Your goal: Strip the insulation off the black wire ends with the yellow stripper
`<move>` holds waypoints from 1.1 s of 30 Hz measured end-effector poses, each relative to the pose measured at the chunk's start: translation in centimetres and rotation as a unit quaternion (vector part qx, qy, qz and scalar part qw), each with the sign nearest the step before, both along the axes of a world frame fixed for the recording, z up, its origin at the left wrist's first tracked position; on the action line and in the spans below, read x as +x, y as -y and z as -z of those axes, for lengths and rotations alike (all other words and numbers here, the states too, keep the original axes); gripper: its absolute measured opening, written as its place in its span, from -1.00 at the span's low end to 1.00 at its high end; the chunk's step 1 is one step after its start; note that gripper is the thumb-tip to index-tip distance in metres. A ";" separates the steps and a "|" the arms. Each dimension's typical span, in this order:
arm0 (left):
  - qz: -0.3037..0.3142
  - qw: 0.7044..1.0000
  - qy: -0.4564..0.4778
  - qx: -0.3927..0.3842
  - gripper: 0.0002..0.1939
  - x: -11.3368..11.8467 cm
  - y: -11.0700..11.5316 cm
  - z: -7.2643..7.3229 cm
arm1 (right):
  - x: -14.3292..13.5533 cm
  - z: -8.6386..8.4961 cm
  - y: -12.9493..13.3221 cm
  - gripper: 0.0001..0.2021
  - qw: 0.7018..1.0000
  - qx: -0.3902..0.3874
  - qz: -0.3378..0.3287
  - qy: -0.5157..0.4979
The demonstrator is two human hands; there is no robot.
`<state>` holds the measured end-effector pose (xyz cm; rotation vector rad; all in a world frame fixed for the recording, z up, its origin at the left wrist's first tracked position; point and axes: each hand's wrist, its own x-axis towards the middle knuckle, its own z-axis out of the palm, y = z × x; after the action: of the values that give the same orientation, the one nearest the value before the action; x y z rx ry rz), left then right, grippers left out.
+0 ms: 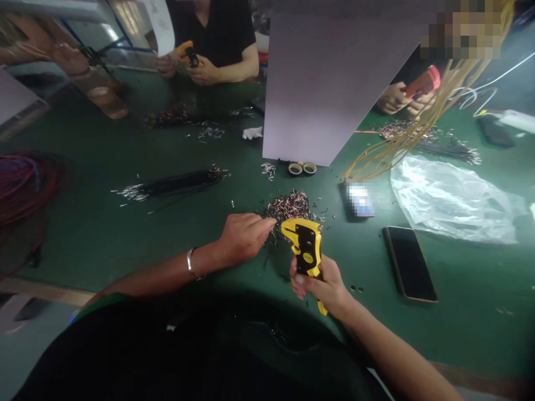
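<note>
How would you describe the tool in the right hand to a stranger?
On the green table, a pile of copper-coloured scraps lies near the middle. Just on its near side, the right hand grips a pistol-shaped tool. Unlike the orange tool and red tool across the table, it is bright yellow and black.

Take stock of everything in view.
Wire stripper: one, yellow and black, centre
Clippings: at least two piles, copper and black, centre, upper right
Wire bundles: at least two, black, left of centre, upper right
Panel: one, pale grey, top centre
Tape rolls: two, black and tan, at panel's foot
Phone: one, black, near right
Plastic bag: one, clear, beyond phone
Packet: one, bluish where blurred, left of bag
Loose wires: several, yellow, upper right
Cable coil: one, mostly red, far left
Co-workers' tools: two, yellow-orange and red, far side
Table: one, green, underneath
Bracelet: one, silver, left wrist
Left hand: one, bare, beside clippings
Right hand: one, bare, around wire stripper
</note>
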<state>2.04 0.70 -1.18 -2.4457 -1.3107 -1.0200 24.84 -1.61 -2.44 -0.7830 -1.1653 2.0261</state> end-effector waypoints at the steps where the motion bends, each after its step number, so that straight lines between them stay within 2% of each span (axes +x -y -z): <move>1: 0.000 1.000 0.000 -0.003 -0.81 0.0 -0.1 0.1 | 0.0 0.0 0.0 -0.73 1.000 -0.003 0.001 0.000; 14: 0.000 1.000 0.029 -0.005 -0.82 0.2 -0.2 -0.1 | -0.4 1.1 -1.1 -0.73 0.998 -0.034 -0.017 -0.045; 21: 0.003 0.999 0.032 -0.003 -0.82 0.2 -0.1 -0.2 | -0.2 0.9 -1.1 -0.74 0.997 -0.032 -0.034 -0.054; 27: 0.002 0.999 0.023 -0.023 -0.82 0.1 -0.1 0.0 | -0.2 0.6 -0.7 -0.74 0.999 -0.024 -0.021 -0.035; 33: -0.007 0.999 0.012 -0.036 -0.77 -0.1 -0.5 0.6 | -0.5 1.1 -0.7 -0.77 1.000 -0.018 0.004 -0.005</move>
<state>1.97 1.22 -1.74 -2.4788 -1.3941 -1.0184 24.36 -0.90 -3.50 -0.7938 -1.1199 2.0472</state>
